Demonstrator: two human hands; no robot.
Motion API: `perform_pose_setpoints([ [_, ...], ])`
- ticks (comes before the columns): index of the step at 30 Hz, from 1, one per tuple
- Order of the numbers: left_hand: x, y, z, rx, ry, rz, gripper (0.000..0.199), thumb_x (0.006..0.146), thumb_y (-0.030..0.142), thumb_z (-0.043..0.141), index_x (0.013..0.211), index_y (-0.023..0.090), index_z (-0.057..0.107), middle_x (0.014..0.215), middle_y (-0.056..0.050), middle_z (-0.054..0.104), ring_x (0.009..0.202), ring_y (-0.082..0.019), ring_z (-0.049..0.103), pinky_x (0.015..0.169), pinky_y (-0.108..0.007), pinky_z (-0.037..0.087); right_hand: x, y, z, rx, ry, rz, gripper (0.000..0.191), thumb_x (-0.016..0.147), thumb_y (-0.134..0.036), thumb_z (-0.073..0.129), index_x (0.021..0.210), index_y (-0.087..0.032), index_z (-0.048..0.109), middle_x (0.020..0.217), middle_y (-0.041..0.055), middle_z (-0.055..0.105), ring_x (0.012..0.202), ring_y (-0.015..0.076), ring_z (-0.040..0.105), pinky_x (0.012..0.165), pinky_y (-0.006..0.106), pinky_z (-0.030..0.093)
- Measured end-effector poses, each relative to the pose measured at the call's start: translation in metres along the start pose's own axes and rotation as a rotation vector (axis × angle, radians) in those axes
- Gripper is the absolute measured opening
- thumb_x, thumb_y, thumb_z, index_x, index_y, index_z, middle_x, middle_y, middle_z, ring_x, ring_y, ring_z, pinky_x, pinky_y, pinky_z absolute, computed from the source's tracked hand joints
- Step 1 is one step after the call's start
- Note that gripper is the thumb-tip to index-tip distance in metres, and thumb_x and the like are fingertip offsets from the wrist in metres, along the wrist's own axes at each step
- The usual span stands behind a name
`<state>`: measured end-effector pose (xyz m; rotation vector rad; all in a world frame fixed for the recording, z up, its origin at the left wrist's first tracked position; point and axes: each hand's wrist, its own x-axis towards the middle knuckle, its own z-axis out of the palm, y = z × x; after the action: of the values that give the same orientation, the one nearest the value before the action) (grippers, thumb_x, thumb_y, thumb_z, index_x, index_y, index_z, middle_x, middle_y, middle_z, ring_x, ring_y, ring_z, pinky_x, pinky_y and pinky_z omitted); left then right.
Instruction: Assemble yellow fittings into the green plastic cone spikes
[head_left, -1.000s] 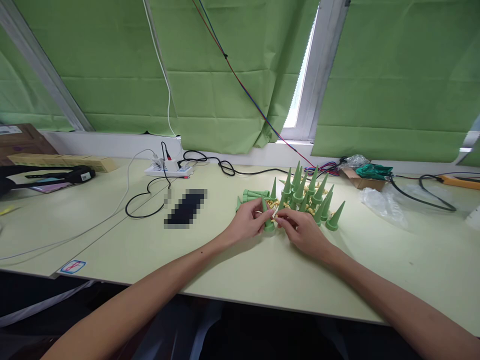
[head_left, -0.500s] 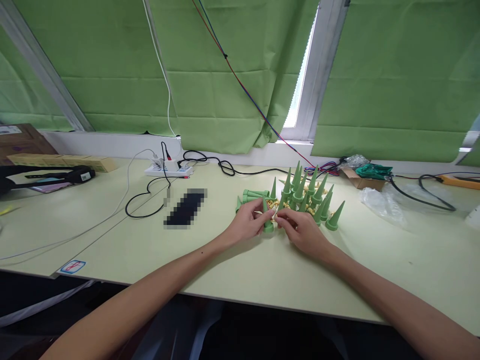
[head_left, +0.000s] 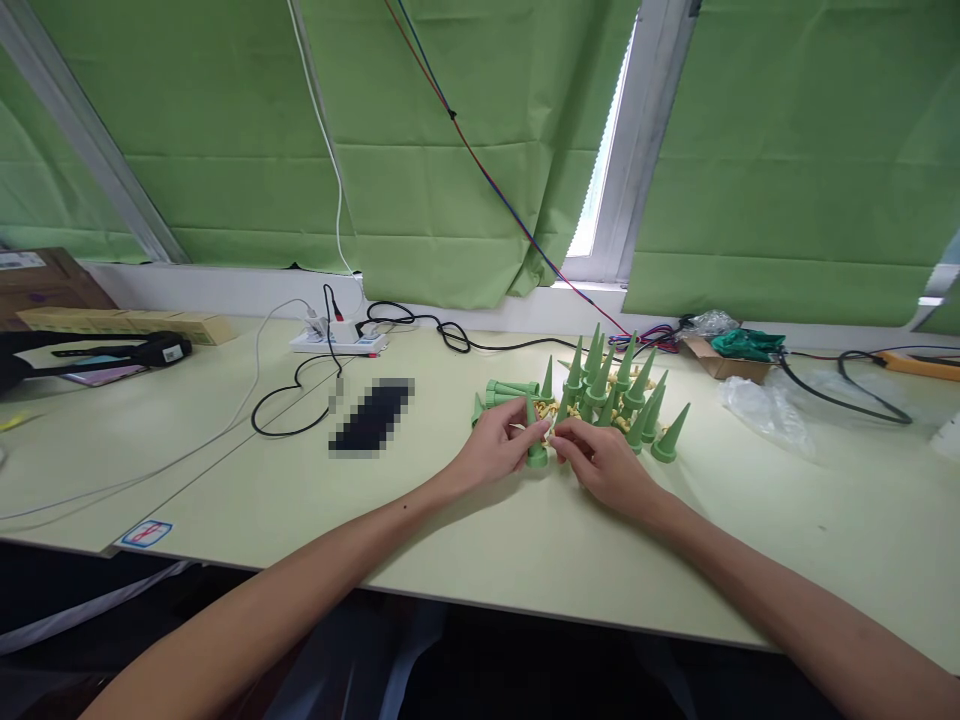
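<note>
My left hand (head_left: 496, 442) is closed around a green cone-shaped spike (head_left: 537, 458), which stands upright on its round base at the table. Its thumb and fingertips meet close to my right fingertips. My right hand (head_left: 606, 462) is pinched shut just to the right; whatever lies between its fingers is too small to make out. Behind both hands, several more green spikes (head_left: 670, 437) stand point up in a cluster. Small yellow pieces (head_left: 622, 423) lie scattered among them. Green spikes lying on their sides (head_left: 511, 390) rest at the cluster's left.
A pixelated dark patch (head_left: 373, 415) lies on the table to the left. Behind it are a white power strip (head_left: 337, 343) and looping black cable (head_left: 459, 337). At the back right sit a small cardboard box (head_left: 724, 362) and a clear plastic bag (head_left: 765, 410).
Almost nothing differs. Both hands stay at the same spot beside the spike, with at most a tiny shift of the fingertips.
</note>
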<state>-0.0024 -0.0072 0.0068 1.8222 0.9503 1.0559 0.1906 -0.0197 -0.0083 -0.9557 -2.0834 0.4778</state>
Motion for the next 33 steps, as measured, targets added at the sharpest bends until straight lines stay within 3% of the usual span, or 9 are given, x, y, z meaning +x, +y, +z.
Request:
perform_pose_setpoints([
  [9, -0.0012, 0.0001, 0.0006, -0.004, -0.009, 0.015, 0.041, 0.091, 0.051, 0.059, 0.074, 0.02, 0.039, 0.06, 0.007, 0.035, 0.04, -0.005, 0.04, 0.037, -0.019, 0.027, 0.0001, 0.0007, 0.0001, -0.015, -0.004, 0.008, 0.024, 0.101, -0.03, 0.046, 0.079, -0.021, 0.051, 0.061, -0.0044, 0.053, 0.052, 0.0112, 0.043, 0.057, 0.025, 0.032],
  [15, -0.0022, 0.0032, 0.0012, 0.029, -0.017, 0.019, 0.037, 0.093, 0.049, 0.057, 0.076, 0.019, 0.042, 0.056, 0.008, 0.036, 0.041, -0.006, 0.039, 0.038, -0.019, 0.028, 0.0004, 0.0027, 0.0025, -0.041, 0.021, 0.008, 0.027, 0.101, -0.031, 0.044, 0.078, -0.02, 0.053, 0.059, -0.0042, 0.049, 0.051, 0.0114, 0.04, 0.056, 0.025, 0.031],
  [33, -0.0035, 0.0092, 0.0029, 0.116, -0.005, 0.106, 0.038, 0.092, 0.045, 0.058, 0.071, 0.018, 0.042, 0.058, 0.007, 0.032, 0.045, -0.005, 0.035, 0.04, -0.019, 0.024, -0.0011, 0.0057, 0.0091, -0.075, 0.02, 0.043, 0.044, 0.104, -0.036, 0.036, 0.064, -0.02, 0.046, 0.055, -0.0016, 0.052, 0.051, 0.0122, 0.044, 0.056, 0.026, 0.031],
])
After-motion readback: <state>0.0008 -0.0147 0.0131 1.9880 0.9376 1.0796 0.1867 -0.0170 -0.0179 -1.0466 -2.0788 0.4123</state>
